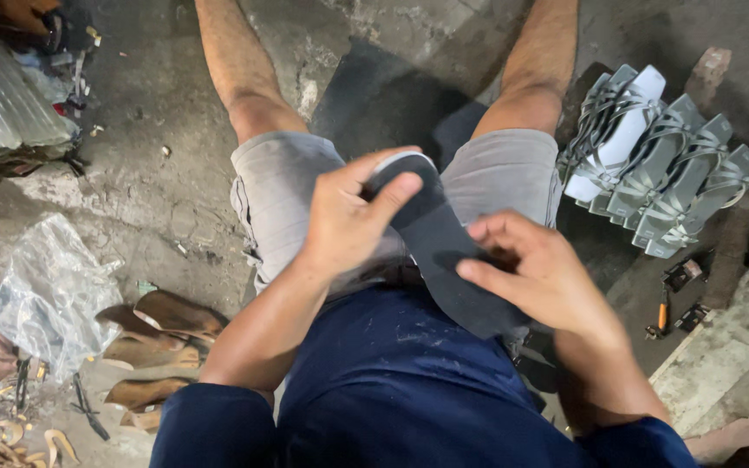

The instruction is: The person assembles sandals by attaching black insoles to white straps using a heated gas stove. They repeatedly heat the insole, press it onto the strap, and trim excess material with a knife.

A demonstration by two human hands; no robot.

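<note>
A rough concrete floor [158, 186] fills the view, and the person sits on it with both legs stretched out, grey shorts [288, 186] over the thighs and a dark blue shirt [392, 381] below the hands. To the right of the right thigh a row of grey strappy sandals [661, 173] leans one against the next, well apart from the hands. On the left lies a crumpled clear plastic bag [49, 290], and beside it a loose heap of brown sole pieces [162, 334]; small dark tools [678, 299] lie by the stone step at right. Over the lap, between the thighs, a dark sole [439, 238] lies lengthwise, its rounded end pointing away from the body. The left hand [348, 221] is closed on that far end, thumb laid across the top face. The right hand [539, 273] grips the nearer edge, fingers curled over it. Judging from the grip, the sole is being pressed or flexed and looked over; any next move would call for a steady hold at both ends while one hand shifts along.
</note>
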